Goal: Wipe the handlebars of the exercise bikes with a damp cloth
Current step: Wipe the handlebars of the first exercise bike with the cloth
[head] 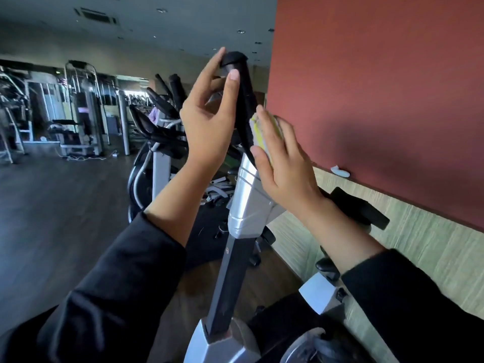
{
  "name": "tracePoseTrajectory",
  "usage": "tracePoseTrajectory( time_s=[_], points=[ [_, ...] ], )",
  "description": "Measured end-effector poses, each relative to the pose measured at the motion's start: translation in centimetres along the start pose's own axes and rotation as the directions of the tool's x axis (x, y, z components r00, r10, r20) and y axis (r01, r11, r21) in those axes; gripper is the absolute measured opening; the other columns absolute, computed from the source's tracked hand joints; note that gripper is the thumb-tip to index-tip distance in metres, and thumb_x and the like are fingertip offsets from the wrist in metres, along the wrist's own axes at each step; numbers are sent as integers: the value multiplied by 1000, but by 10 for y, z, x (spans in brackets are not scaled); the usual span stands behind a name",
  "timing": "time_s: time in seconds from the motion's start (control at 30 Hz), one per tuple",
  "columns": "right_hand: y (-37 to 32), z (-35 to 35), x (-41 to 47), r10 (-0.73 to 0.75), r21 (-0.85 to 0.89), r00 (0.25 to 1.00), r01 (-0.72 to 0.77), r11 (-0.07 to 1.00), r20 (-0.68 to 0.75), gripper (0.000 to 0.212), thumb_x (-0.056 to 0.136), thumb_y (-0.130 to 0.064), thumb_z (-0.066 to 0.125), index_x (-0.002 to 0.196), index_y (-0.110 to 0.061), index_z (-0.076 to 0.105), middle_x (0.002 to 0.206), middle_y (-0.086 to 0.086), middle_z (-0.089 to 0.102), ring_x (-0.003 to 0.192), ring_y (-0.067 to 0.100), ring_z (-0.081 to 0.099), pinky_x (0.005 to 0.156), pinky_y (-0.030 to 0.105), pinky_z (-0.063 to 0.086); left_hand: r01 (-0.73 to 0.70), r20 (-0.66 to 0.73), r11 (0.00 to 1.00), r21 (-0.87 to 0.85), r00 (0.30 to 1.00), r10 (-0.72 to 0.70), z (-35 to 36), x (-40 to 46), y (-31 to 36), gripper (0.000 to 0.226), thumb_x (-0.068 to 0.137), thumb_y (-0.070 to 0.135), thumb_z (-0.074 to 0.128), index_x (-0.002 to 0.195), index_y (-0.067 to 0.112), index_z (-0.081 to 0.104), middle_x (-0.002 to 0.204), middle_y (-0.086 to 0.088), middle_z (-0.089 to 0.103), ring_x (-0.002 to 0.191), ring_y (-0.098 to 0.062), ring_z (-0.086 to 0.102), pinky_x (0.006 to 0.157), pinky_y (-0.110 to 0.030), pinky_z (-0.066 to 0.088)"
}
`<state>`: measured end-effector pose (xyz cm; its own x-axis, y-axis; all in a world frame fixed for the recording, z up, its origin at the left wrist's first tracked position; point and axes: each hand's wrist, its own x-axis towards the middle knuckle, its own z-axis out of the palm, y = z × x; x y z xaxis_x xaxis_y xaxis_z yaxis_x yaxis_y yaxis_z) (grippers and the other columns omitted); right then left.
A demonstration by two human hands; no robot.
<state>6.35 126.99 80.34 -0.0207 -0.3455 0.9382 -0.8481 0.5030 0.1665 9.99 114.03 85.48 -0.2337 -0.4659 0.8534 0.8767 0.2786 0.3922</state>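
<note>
The floor (52, 200) is dark wood-look planking that runs from the near left edge back to the far end of the room. On it, beside the right-hand edge where the floor meets the pale wall panel, stands the nearest exercise bike (230, 271) with its black post and silver base. Just behind it stands a second bike (154, 163). A dark mat (207, 231) lies under these. Toward the far left corner stand weight machines (81, 111), with a white cable (86, 158) trailing on the floor before them.
</note>
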Motion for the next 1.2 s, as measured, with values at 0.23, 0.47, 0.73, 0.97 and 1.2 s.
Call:
tracePoseTrajectory(
  time_s=[0.23,0.47,0.73,0.97,1.2],
  points=[
    [9,-6,-5,-32,155,996,18,988,87,51,101,-23,39,147,-2,30,143,19,41,131,27,46,104,36,45,-27,-62,994,106,998,33,3,-12,-1,43,94,21,58,134,5,53,68,8,56,69,-9,52,69,-27,46],
    [36,-18,-21,-76,211,972,28,977,222,50,101,-29,35,147,-8,33,133,12,51,114,25,56,86,39,52,-31,-105,990,135,993,45,11,-24,3,45,96,12,56,138,2,46,88,-12,68,80,-11,66,73,-22,53],
    [49,-31,-26,-59,483,956,-93,871,289,48,100,-18,47,145,-9,36,147,0,43,136,9,41,111,26,36,-19,-148,993,118,988,37,14,-29,1,45,96,11,56,138,3,45,90,-17,67,76,-9,64,69,-21,51],
    [42,-12,-5,-73,540,987,-17,842,144,51,96,-19,55,141,0,40,144,13,46,136,16,43,114,30,34,-23,-159,992,124,986,42,17,-29,1,47,95,8,55,139,-1,43,92,-16,68,78,-12,66,71,-29,55],
    [68,-23,-37,-138,441,972,40,897,193,49,98,-32,47,141,-10,44,133,8,56,116,22,59,92,35,51,-48,-234,973,224,967,102,31,-38,-7,50,95,5,55,141,-3,38,86,-12,60,62,3,58,57,-13,48]
  ],
)
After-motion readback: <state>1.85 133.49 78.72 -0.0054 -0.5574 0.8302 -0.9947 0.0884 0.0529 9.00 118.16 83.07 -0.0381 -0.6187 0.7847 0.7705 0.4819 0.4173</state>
